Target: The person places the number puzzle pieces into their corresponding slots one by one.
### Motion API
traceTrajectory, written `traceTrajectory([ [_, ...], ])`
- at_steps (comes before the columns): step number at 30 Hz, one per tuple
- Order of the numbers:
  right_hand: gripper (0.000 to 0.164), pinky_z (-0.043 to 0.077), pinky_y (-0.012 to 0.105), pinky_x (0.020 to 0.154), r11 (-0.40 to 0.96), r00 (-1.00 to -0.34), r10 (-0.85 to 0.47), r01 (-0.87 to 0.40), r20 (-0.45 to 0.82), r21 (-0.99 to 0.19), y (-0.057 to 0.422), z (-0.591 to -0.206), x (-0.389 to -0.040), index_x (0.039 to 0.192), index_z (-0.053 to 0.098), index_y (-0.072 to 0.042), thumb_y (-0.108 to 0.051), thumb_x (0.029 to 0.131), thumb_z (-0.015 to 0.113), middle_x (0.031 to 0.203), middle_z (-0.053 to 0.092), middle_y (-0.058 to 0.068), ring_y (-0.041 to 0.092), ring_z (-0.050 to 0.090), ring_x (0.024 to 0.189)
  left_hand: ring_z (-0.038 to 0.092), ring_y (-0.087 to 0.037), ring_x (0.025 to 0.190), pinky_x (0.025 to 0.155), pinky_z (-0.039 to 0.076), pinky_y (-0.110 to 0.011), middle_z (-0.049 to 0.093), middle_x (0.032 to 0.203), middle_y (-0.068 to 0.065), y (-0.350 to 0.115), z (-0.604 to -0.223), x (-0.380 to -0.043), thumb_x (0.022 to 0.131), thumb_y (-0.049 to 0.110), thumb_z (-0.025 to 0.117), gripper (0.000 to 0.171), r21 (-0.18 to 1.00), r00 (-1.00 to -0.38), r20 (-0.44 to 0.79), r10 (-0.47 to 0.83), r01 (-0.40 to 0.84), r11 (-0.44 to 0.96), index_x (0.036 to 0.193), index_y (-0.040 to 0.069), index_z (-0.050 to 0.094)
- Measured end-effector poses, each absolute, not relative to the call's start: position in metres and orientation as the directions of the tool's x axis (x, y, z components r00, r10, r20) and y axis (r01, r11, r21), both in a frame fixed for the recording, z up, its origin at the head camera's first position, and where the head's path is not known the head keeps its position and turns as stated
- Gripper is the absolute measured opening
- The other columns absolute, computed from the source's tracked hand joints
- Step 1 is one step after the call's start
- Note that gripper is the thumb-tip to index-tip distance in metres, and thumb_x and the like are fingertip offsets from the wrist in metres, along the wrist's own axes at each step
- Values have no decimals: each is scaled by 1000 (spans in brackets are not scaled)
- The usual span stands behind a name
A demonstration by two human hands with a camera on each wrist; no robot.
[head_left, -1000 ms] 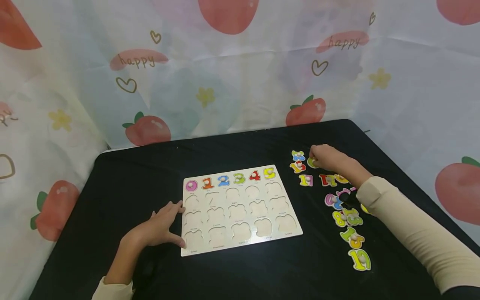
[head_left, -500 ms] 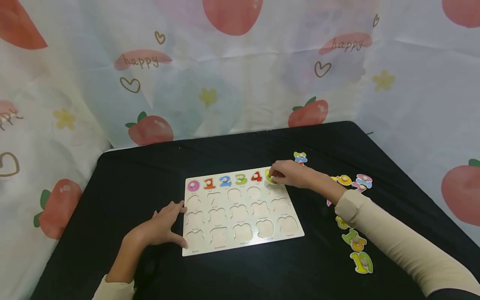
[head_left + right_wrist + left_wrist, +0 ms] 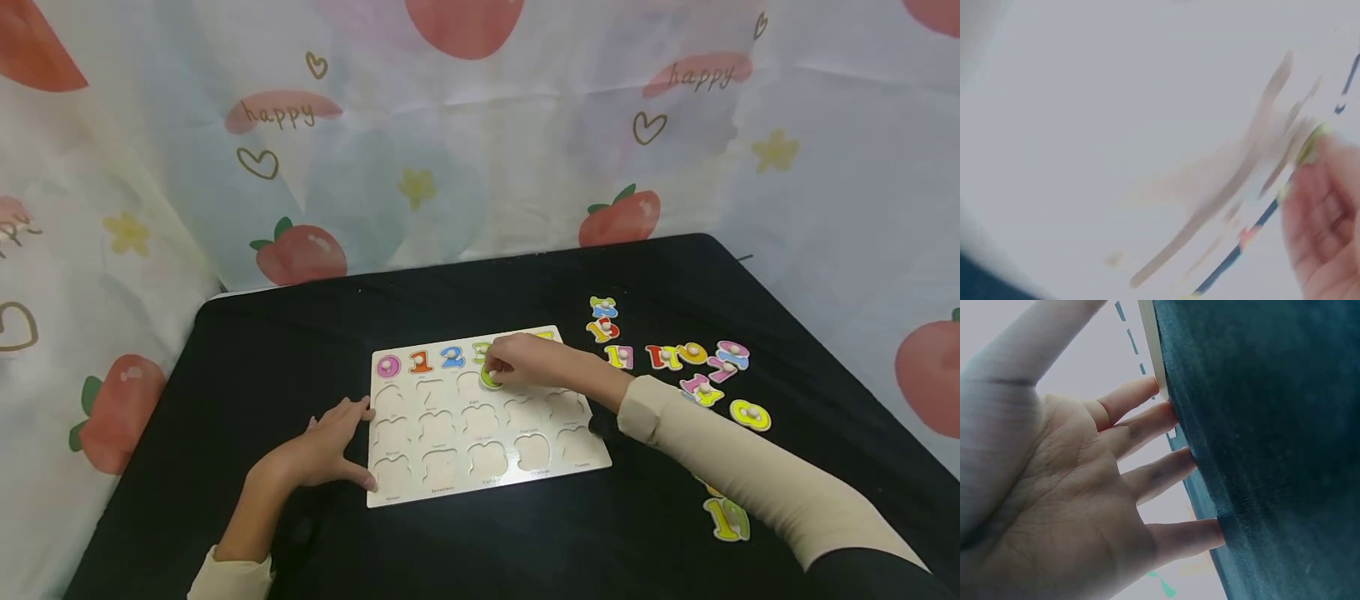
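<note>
A pale wooden number puzzle board [image 3: 417, 450] lies on a black-covered table. Its back row holds a purple 0 [image 3: 387, 367], an orange 1 [image 3: 420, 362], a blue 2 [image 3: 452, 357] and a partly covered green 3 [image 3: 480, 352]. My right hand [image 3: 532, 362] pinches a green knobbed number piece [image 3: 490, 381] over the second row of recesses; its digit is mostly hidden. In the right wrist view, blurred, the same green piece [image 3: 1312, 145] shows at my fingertips. My left hand [image 3: 326, 446], fingers spread, touches the board's left edge.
Several loose number pieces lie right of the board, among them a blue-green piece [image 3: 603, 307], a red-yellow one [image 3: 603, 330], a yellow 0 [image 3: 750, 415] and a yellow-green piece [image 3: 727, 519]. My right sleeve [image 3: 720, 450] covers some. A printed curtain [image 3: 480, 225] stands behind the table.
My right hand has moved left from the loose pieces to above the board, bringing the green number piece with it. My left hand stays at the board's edge.
</note>
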State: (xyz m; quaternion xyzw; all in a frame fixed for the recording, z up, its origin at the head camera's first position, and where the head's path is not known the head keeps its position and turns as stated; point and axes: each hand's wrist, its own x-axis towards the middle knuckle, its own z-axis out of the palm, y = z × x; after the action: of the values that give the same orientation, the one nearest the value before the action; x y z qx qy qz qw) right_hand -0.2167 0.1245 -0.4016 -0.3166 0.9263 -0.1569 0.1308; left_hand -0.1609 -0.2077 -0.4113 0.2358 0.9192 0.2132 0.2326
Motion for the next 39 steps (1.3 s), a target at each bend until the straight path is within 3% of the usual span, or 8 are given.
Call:
traceTrajectory([
  [6,6,43,23,70,766,-760,-627,-563,-169,-311,111,-401,-217,92,68,-14,-11,88,64,79,56,-9,9,51,72,12,-46,136,97,10,-70,34,144,-20,-207,-409,-160,62,45,84,110,506,-782,-324,532,332,796,142,-3,27],
  [20,4,42,22,68,701,-694,-702,-632,-161,-329,81,-397,-227,92,66,-9,-9,89,64,80,56,-5,10,50,73,12,-45,137,98,10,-69,31,146,-21,-209,-411,-160,62,45,84,109,500,-783,-326,530,333,799,142,-2,27],
  [30,5,42,20,71,698,-686,-707,-639,-169,-324,67,-401,-226,90,66,-11,-8,88,62,80,56,-7,8,51,75,13,-45,136,97,12,-69,31,146,-22,-207,-413,-163,61,46,85,109,500,-779,-323,537,341,796,141,-2,29],
  [39,8,38,19,64,614,-626,-775,-714,-87,-336,38,-406,-223,83,63,-9,-3,87,61,73,53,-4,10,47,70,14,-45,136,97,12,-69,31,145,-23,-208,-412,-163,61,46,84,106,488,-780,-329,532,342,803,140,-2,31],
])
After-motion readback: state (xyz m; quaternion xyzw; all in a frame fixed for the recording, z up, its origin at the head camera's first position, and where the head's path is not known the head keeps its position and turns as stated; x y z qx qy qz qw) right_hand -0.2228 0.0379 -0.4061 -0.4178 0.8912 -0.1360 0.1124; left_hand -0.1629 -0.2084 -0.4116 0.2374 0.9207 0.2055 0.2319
